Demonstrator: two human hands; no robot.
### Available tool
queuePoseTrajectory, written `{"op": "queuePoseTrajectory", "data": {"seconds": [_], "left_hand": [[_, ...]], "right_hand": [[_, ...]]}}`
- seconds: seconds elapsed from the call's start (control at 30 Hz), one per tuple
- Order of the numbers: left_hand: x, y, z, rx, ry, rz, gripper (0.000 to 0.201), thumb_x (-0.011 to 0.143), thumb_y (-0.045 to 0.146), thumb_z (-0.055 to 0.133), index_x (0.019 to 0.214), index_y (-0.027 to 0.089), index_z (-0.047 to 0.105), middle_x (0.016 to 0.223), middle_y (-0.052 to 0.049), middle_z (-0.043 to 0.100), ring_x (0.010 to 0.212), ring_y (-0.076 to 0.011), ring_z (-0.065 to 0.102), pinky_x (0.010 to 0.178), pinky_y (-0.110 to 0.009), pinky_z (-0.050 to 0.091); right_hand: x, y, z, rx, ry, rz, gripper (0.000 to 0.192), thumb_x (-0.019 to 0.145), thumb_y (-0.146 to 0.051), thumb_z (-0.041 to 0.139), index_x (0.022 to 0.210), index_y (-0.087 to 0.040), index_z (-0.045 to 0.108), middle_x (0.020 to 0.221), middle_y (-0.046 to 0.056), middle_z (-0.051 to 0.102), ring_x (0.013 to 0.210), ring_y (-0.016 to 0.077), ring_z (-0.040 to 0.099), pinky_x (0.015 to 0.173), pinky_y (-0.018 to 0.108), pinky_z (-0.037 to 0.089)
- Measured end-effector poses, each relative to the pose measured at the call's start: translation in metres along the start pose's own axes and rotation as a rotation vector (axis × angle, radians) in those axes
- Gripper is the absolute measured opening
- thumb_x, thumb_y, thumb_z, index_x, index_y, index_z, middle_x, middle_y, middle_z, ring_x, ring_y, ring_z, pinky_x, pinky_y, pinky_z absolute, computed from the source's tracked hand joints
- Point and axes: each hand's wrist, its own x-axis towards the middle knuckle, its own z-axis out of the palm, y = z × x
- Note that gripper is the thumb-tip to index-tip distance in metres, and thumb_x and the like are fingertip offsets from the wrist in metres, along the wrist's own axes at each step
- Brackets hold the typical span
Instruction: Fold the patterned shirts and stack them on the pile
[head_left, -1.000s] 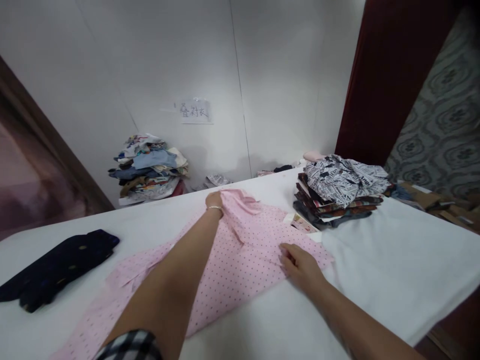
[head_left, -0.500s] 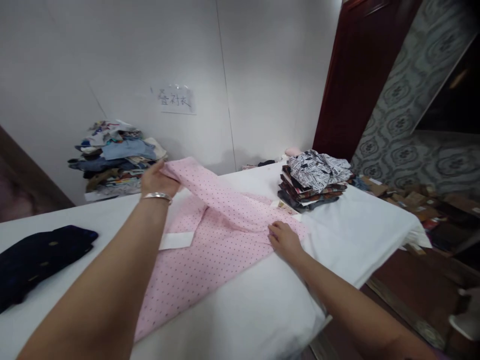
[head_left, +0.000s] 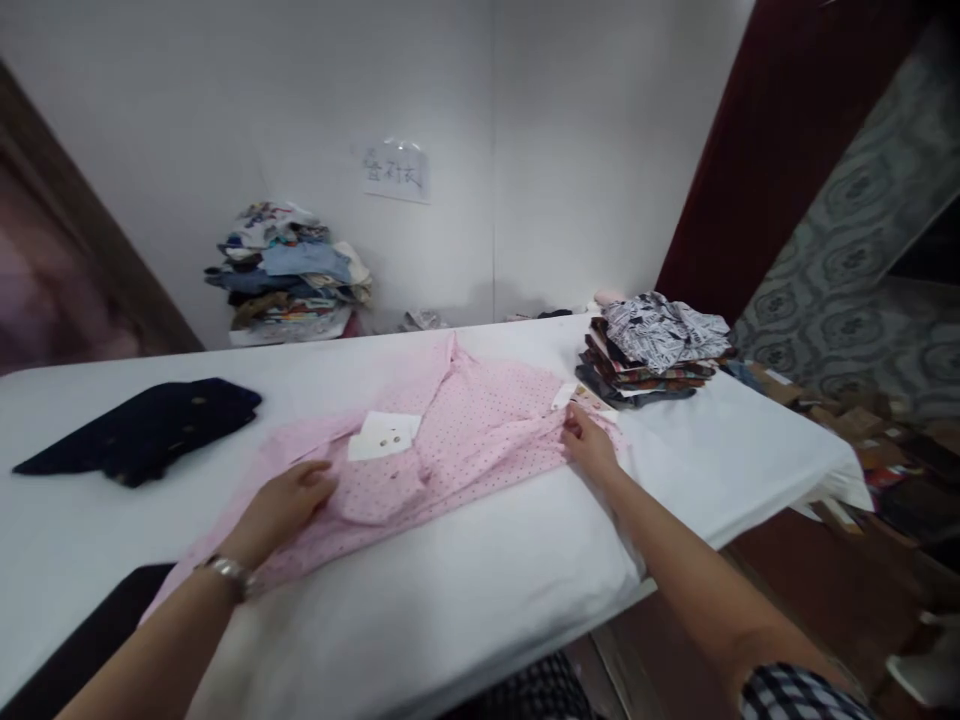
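Pink dotted shirt [head_left: 465, 440] lies spread flat across the middle of the white bench [head_left: 487, 600], partly folded, a sleeve turned in over the body with its white cuff [head_left: 384, 437] facing up and small buttons showing on it. Left hand [head_left: 281, 505] is down on the near left part of the shirt, palm flat, fingers stretched forward and resting on the folded sleeve just below that cuff; its grip is open, pressing rather than pinching, and a metal bracelet [head_left: 225, 572] sits at the wrist. Right hand [head_left: 589, 445] is over at the shirt's right edge, fingers curled down onto the cloth, close to a small paper tag [head_left: 577, 398]; whether that grip actually pinches the fabric or only presses it, I cannot tell. Just beyond the right hand stands a neat stack of folded shirts [head_left: 652, 350], a black-and-white print on top. Off to the far left on the bench lies a dark navy garment [head_left: 150, 428], well apart from the pink one. Back against the wall sits a loose heap of mixed clothes [head_left: 289, 275], with a paper sign [head_left: 396, 172] taped above it.
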Motion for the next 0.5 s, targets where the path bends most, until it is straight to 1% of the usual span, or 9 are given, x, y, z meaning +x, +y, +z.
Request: {"op": "queuePoseTrajectory", "data": {"seconds": [0.07, 0.13, 0.17, 0.2, 0.27, 0.3, 0.37, 0.43, 0.5], "left_hand": [[-0.004, 0.012, -0.003, 0.192, 0.117, 0.115, 0.045, 0.082, 0.042, 0.054, 0.116, 0.015, 0.064, 0.105, -0.012, 0.072, 0.097, -0.0290, 0.067, 0.090, -0.043, 0.053], [-0.003, 0.031, -0.003, 0.211, 0.179, 0.257, 0.043, 0.086, 0.041, 0.048, 0.117, 0.016, 0.063, 0.116, -0.010, 0.069, 0.103, -0.0255, 0.065, 0.094, -0.038, 0.050], [-0.001, 0.041, -0.001, 0.210, 0.171, 0.325, 0.042, 0.087, 0.040, 0.047, 0.117, 0.017, 0.063, 0.121, -0.010, 0.067, 0.106, -0.0239, 0.064, 0.096, -0.035, 0.049], [0.003, 0.050, 0.003, 0.224, 0.147, 0.394, 0.043, 0.088, 0.041, 0.046, 0.120, 0.017, 0.062, 0.125, -0.009, 0.065, 0.110, -0.0230, 0.062, 0.098, -0.034, 0.048], [0.015, 0.064, 0.016, 0.324, 0.074, 0.462, 0.045, 0.092, 0.040, 0.041, 0.128, 0.017, 0.057, 0.137, -0.009, 0.058, 0.124, -0.0230, 0.053, 0.106, -0.035, 0.041], [0.022, 0.069, 0.023, 0.389, 0.017, 0.465, 0.046, 0.092, 0.038, 0.042, 0.132, 0.018, 0.054, 0.144, -0.009, 0.052, 0.132, -0.0228, 0.046, 0.110, -0.035, 0.038], [0.034, 0.076, 0.039, 0.450, -0.077, 0.452, 0.050, 0.086, 0.032, 0.052, 0.136, 0.022, 0.052, 0.153, -0.006, 0.042, 0.138, -0.0230, 0.039, 0.111, -0.035, 0.036], [0.044, 0.080, 0.053, 0.473, -0.146, 0.413, 0.060, 0.075, 0.028, 0.064, 0.134, 0.025, 0.054, 0.153, -0.006, 0.041, 0.135, -0.0260, 0.044, 0.105, -0.036, 0.042], [0.049, 0.082, 0.064, 0.487, -0.188, 0.363, 0.065, 0.067, 0.025, 0.069, 0.131, 0.025, 0.057, 0.145, -0.011, 0.051, 0.122, -0.0291, 0.056, 0.093, -0.037, 0.050]], "right_hand": [[-0.001, 0.000, -0.001, -0.030, -0.004, -0.047, 0.047, 0.079, -0.020, 0.054, 0.125, -0.025, 0.060, 0.102, 0.004, 0.071, 0.086, 0.0206, 0.063, 0.076, 0.030, 0.045], [-0.002, 0.001, -0.001, -0.070, -0.008, -0.092, 0.040, 0.079, -0.021, 0.053, 0.118, -0.023, 0.062, 0.103, 0.004, 0.070, 0.087, 0.0206, 0.063, 0.076, 0.030, 0.044], [-0.002, 0.003, -0.001, -0.092, -0.009, -0.101, 0.038, 0.080, -0.022, 0.053, 0.116, -0.023, 0.063, 0.103, 0.005, 0.070, 0.088, 0.0209, 0.062, 0.076, 0.029, 0.043], [-0.002, 0.004, 0.000, -0.115, -0.008, -0.102, 0.036, 0.080, -0.023, 0.053, 0.114, -0.022, 0.064, 0.102, 0.006, 0.071, 0.088, 0.0213, 0.062, 0.075, 0.029, 0.042], [-0.002, 0.007, 0.001, -0.157, -0.003, -0.101, 0.033, 0.080, -0.026, 0.052, 0.109, -0.019, 0.067, 0.098, 0.008, 0.071, 0.087, 0.0222, 0.062, 0.073, 0.029, 0.041], [-0.002, 0.009, 0.002, -0.171, 0.004, -0.103, 0.031, 0.080, -0.027, 0.051, 0.106, -0.018, 0.068, 0.096, 0.008, 0.071, 0.086, 0.0227, 0.062, 0.072, 0.030, 0.041], [-0.003, 0.011, 0.003, -0.177, 0.018, -0.111, 0.030, 0.080, -0.029, 0.050, 0.100, -0.017, 0.070, 0.092, 0.009, 0.071, 0.085, 0.0232, 0.062, 0.071, 0.030, 0.041], [-0.003, 0.013, 0.004, -0.159, 0.029, -0.116, 0.031, 0.080, -0.031, 0.048, 0.096, -0.017, 0.071, 0.090, 0.009, 0.071, 0.084, 0.0233, 0.062, 0.070, 0.030, 0.041], [-0.002, 0.014, 0.004, -0.137, 0.037, -0.110, 0.033, 0.079, -0.032, 0.047, 0.096, -0.018, 0.071, 0.090, 0.008, 0.072, 0.084, 0.0234, 0.062, 0.071, 0.030, 0.041]]}}
